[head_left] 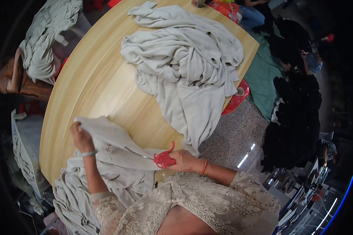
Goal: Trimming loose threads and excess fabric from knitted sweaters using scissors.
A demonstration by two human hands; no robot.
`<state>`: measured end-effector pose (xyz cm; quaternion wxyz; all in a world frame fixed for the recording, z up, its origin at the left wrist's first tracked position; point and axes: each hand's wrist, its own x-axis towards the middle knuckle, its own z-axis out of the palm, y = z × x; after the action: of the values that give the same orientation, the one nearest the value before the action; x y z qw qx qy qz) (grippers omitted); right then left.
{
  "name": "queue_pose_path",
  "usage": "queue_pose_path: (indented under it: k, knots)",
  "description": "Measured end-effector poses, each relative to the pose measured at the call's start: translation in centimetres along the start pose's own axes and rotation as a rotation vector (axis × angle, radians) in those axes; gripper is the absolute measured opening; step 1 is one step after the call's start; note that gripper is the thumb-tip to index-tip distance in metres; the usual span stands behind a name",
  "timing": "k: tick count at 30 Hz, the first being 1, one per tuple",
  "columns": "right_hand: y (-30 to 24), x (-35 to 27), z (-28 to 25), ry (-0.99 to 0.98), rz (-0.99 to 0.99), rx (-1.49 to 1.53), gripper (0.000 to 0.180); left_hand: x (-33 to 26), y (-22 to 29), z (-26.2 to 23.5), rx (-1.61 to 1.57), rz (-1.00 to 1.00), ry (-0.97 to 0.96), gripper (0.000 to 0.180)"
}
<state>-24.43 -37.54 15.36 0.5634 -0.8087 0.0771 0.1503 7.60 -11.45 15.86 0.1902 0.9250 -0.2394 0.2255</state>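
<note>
My left hand [81, 138] is closed on the edge of a light grey knitted garment [110, 135], lifting that part above the near side of the table. In my right hand [186, 160] is a pair of red-handled scissors [165, 158], its thin metal blades pointing left along the stretched cloth. I cannot tell whether the blades touch the knit. More of the grey knit hangs down between my forearms toward my lap. A large heap of similar light grey garments [180, 58] lies on the far right of the table, with a few dark holes showing.
The rounded wooden table [78, 94] spreads out before me. A red stool [239, 98] stands at its right edge, near a green cloth [264, 74] and dark piles [290, 121] on the floor. Other people sit nearby, one beside more grey garments [47, 43] at the upper left.
</note>
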Motion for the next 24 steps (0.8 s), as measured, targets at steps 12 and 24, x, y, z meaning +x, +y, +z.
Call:
queue_pose_path:
  k: [12,24]
  knots:
    - [1.0,4.2,-3.7,0.152,0.402,0.165,0.048,8.4,6.4,12.9,-0.437,-0.053,0.001,0.068]
    - [5.0,-0.2,-6.7,0.617,0.133,-0.651,0.03,-11.6,12.7,11.4,0.034,0.053,-0.658,0.084]
